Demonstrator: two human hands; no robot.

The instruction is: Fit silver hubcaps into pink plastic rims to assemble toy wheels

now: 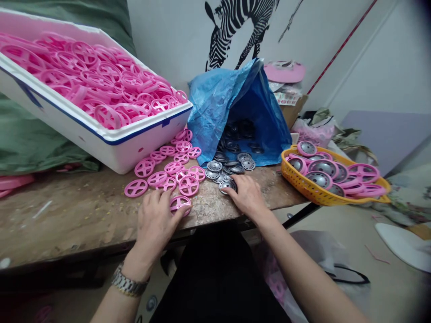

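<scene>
My left hand (156,220) is at the table's front edge, thumb and fingers closed on the rim of a pink spoked wheel ring (179,205). More pink rings (188,185) lie loose just beyond it. To the right, my right hand (247,195) grips a grey wheel disc (228,186) between thumb and fingers, low over the tabletop. Several grey discs (214,166) are heaped behind that one, spilling from the mouth of a blue plastic bag (215,98). My fingers partly cover both held pieces.
A white foam box (148,139) full of pink rings stands at the left on the worn wooden table (87,215). At the right edge, a yellow basket (303,190) holds pink rings, several fitted with grey discs. A wall rises behind the bag.
</scene>
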